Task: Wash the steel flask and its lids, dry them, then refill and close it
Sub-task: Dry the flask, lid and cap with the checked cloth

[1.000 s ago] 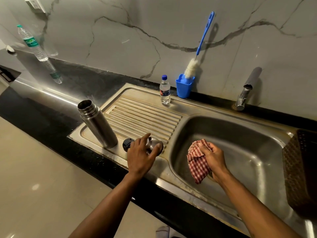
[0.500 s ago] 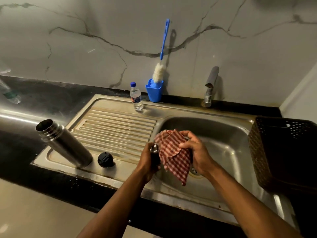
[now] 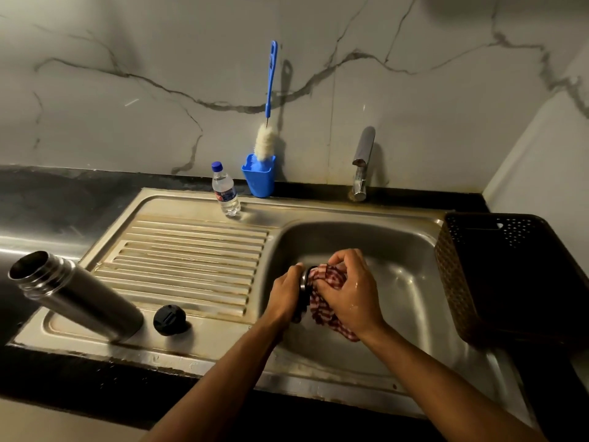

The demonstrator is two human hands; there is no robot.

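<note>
flask (image 3: 76, 296) on drainboard (image 3: 191, 250), basin (image 3: 398, 250) right

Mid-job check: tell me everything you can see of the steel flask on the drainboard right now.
The steel flask is a plain cylinder of brushed, dull-grey metal with a narrower threaded neck. It is uncapped, its dark mouth open toward the upper left. It stands on the near left corner of the drainboard, looking tilted in this wide-angle view. The black lid sits just right of its base, apart from it. Neither hand touches it.
</note>
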